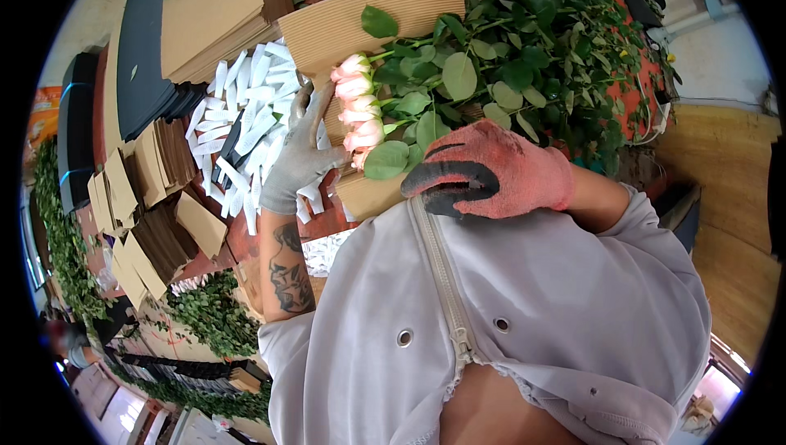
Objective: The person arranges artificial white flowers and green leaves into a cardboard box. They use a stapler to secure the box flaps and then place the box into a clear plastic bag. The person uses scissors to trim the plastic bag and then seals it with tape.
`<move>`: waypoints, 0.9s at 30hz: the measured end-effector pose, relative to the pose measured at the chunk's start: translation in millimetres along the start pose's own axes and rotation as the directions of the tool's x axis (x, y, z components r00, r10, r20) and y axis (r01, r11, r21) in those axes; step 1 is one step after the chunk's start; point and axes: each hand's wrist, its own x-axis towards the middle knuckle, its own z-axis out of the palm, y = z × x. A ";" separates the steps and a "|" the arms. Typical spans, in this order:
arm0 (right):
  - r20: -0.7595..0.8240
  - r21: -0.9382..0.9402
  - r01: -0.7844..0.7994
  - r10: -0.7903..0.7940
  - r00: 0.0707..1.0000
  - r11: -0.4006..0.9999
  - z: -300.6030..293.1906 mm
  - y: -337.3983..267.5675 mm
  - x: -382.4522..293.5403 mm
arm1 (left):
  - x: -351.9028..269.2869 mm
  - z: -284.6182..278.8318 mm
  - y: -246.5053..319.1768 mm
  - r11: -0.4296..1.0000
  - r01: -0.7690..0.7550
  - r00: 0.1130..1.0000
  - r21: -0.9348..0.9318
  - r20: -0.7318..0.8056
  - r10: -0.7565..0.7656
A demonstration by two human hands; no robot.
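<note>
Pale pink roses point(359, 104) lie in a row on a sheet of corrugated cardboard point(374, 15), their leafy stems point(460, 76) running to the right. My left hand point(304, 150), in a grey glove, is spread at the sheet's left edge beside the blooms, with its thumb close to the lower roses and nothing held. In a red glove with dark fingers, my right hand point(485, 178) is curled in front of my chest, just below the leaves. Whether its fingers hold anything is hidden. White mesh sleeves point(245, 132) are heaped left of my left hand.
Stacked brown cardboard sheets point(212, 9) and dark sheets point(144, 52) stand at the upper left. Below them are smaller cardboard pieces point(153, 168). More cut foliage point(565, 21) covers the table's right side. A co-worker's gloved hand point(80, 350) shows at the far lower left.
</note>
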 end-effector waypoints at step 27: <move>0.520 -0.453 0.100 0.171 0.837 0.886 0.8 61.0 73.3 | 6.0 -4.8 84.3 0.954 0.055 0.998 0.296 -0.007 -0.055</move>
